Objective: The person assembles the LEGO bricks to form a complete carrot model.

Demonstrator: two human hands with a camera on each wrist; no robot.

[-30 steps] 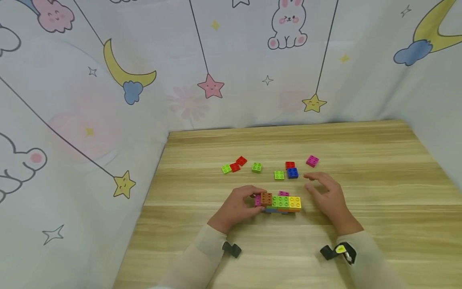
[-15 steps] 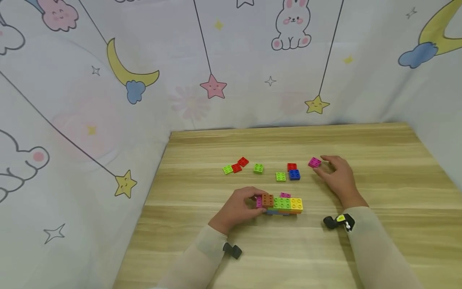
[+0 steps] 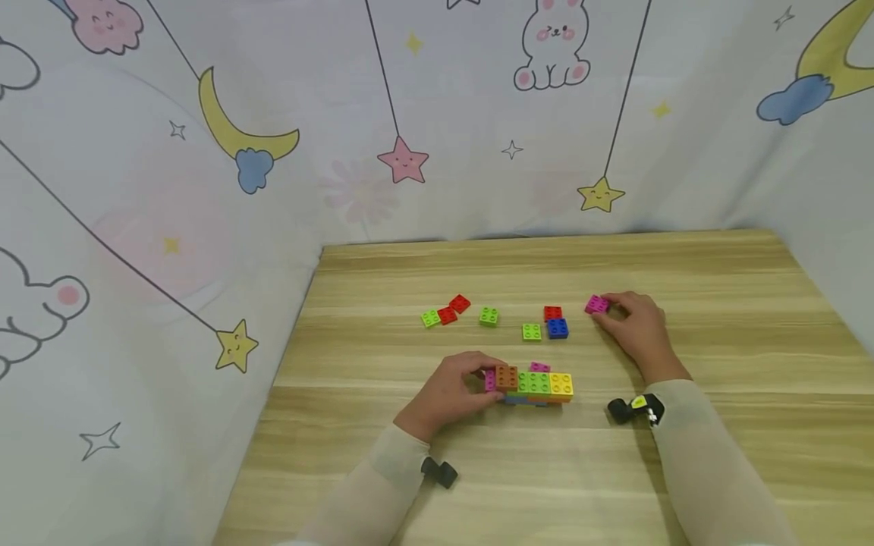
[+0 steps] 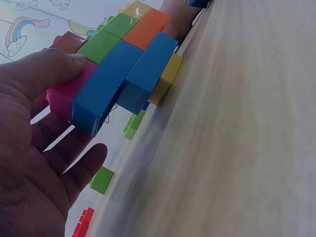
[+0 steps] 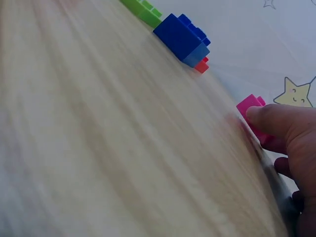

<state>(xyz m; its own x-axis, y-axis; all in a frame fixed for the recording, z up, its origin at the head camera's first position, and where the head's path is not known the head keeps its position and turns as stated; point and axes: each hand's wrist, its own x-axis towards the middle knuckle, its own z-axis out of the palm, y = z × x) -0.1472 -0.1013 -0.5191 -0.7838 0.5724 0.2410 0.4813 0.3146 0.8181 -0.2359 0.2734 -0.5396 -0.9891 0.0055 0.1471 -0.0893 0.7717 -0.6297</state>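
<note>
Head view: right hand point(image 3: 638, 327) nearly closed, pinching pink brick point(image 3: 596, 304); left hand point(image 3: 447, 390) grips stack point(image 3: 535, 385). Best: square, light pinch.

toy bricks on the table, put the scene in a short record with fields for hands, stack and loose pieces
left hand: holds brick stack by its pink and brown end
right hand: pinches pink brick
stack top, head view: brown, green, yellow from left
loose pieces: left green brick near two red bricks; blue brick just in front of another red brick
unclear: whether pink piece behind stack is attached
</note>
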